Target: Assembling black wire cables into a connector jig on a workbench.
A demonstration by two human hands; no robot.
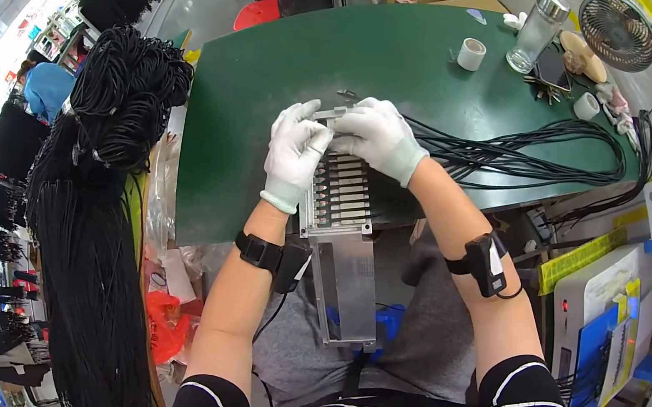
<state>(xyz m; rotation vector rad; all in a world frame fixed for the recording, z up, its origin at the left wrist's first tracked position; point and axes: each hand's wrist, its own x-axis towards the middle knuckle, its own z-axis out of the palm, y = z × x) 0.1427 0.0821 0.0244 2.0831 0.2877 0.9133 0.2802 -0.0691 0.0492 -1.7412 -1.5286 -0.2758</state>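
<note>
A metal fixture (pixel 364 230) with a row of slots lies at the near edge of the green table (pixel 225 146). Small metal-ended connectors (pixel 348 193) sit side by side in its slots. Over its far end, my left hand (pixel 293 152), in a white glove, has its fingers pinched together. Close beside it my right hand (pixel 378 137), also gloved, curls its fingers toward the same spot. A small silvery piece (pixel 329 113) shows between the fingertips; what exactly each hand grips is hidden. From beyond my right hand, black cables (pixel 511 151) run right in a long loop.
A hinged clear plate (pixel 343 286) hangs from the fixture over my lap. Black cable bundles (pixel 95 253) hang at the left. A glass bottle (pixel 537 33), a white tape roll (pixel 471 54) and a fan (pixel 617 32) stand back right. A machine (pixel 602 300) is at the right.
</note>
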